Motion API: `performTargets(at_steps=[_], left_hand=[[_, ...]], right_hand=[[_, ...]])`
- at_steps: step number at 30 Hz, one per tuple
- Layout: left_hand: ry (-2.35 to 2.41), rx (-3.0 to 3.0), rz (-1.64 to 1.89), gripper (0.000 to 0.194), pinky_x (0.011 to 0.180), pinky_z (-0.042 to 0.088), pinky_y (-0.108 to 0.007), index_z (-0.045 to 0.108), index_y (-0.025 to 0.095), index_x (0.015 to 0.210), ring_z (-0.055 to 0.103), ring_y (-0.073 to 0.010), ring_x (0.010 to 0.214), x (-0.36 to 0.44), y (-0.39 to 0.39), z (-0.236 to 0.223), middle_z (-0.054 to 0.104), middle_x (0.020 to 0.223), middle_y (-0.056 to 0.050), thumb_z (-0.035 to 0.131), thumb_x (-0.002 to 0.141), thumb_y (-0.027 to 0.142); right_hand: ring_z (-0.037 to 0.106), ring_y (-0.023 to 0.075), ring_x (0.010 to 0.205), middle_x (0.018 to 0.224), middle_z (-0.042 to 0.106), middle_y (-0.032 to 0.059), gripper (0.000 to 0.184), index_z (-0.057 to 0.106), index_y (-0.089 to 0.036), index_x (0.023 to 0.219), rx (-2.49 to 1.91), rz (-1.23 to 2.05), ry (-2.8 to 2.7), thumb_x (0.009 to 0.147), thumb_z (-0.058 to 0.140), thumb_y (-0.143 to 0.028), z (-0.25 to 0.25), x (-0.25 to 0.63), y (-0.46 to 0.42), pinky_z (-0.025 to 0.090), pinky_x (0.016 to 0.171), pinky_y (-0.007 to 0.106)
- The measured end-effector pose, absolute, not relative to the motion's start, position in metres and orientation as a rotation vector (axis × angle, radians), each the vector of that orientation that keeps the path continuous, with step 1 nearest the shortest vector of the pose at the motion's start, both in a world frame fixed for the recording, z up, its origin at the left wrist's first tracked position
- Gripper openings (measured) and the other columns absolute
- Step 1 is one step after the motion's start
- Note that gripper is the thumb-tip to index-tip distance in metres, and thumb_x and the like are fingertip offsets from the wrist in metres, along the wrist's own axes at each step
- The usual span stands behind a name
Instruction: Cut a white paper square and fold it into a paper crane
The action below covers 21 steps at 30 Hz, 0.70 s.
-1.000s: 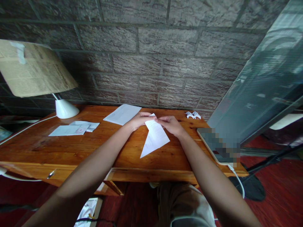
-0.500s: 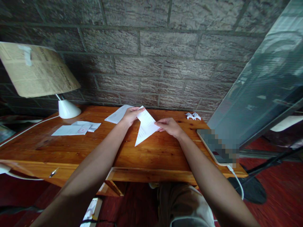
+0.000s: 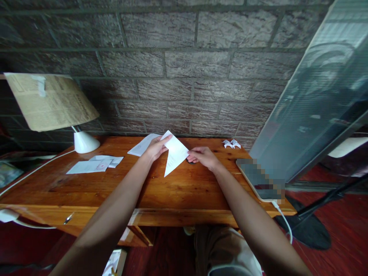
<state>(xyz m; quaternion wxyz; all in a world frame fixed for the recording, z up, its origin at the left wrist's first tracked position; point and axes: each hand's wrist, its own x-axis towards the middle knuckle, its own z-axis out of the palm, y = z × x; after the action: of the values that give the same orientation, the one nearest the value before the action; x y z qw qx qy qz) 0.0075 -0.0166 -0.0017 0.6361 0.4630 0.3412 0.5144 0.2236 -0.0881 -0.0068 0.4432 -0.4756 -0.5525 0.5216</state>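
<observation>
Between my hands, above the wooden desk, is a folded sheet of white paper with a sharp point hanging down toward me. My left hand pinches its upper left part, thumb on top. At its right corner, the fingertips of my right hand are closed on the paper. A small dark round thing shows just under the right fingertips; I cannot make out what it is. Behind my left hand lies a stack of white paper, partly covered by that hand.
Folded papers lie on the desk at left, near a lamp with a newsprint shade. Small folded paper shapes sit at the back right. A tablet-like device with a white cable rests along the right edge. A brick wall stands behind.
The view has tilted up, so desk and lamp sit lower. The paper has turned slightly in my hands and its upper part looks narrower. The dark round thing now shows beneath my right fingers.
</observation>
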Motion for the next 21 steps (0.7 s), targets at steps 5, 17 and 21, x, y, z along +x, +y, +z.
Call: performTargets(at_steps=[5,17,21], left_hand=[[0.852,0.981,1.109,0.054,0.067,0.055,-0.027,0.065,0.014,0.102,0.070,-0.0171,0.071,0.020,-0.027,-0.007,0.075,0.087,-0.009,0.089,0.056,0.027],[0.868,0.969,1.150,0.042,0.066,0.057,-0.027,0.068,0.013,0.094,0.071,-0.0174,0.066,0.013,-0.024,-0.004,0.075,0.079,-0.007,0.086,0.055,0.017],[0.886,1.049,1.065,0.056,0.067,0.057,-0.030,0.067,0.014,0.101,0.070,-0.0184,0.066,0.017,-0.033,-0.005,0.075,0.079,-0.006,0.089,0.050,0.020]], right_hand=[[0.066,0.0101,0.062,0.074,0.074,0.0063,0.019,0.069,-0.013,0.077,-1.151,1.217,-1.285,0.078,0.072,-0.032,-0.006,0.224,-0.087,0.050,0.060,0.020],[0.065,0.0174,0.105,0.112,0.072,0.0008,0.024,0.069,-0.024,0.104,-1.649,0.372,-1.986,0.081,0.064,-0.022,-0.017,0.230,-0.085,0.046,0.094,0.025],[0.064,0.0202,0.107,0.114,0.071,0.0054,0.031,0.068,-0.022,0.109,-1.763,0.353,-2.018,0.079,0.067,-0.026,-0.013,0.225,-0.091,0.046,0.093,0.027]])
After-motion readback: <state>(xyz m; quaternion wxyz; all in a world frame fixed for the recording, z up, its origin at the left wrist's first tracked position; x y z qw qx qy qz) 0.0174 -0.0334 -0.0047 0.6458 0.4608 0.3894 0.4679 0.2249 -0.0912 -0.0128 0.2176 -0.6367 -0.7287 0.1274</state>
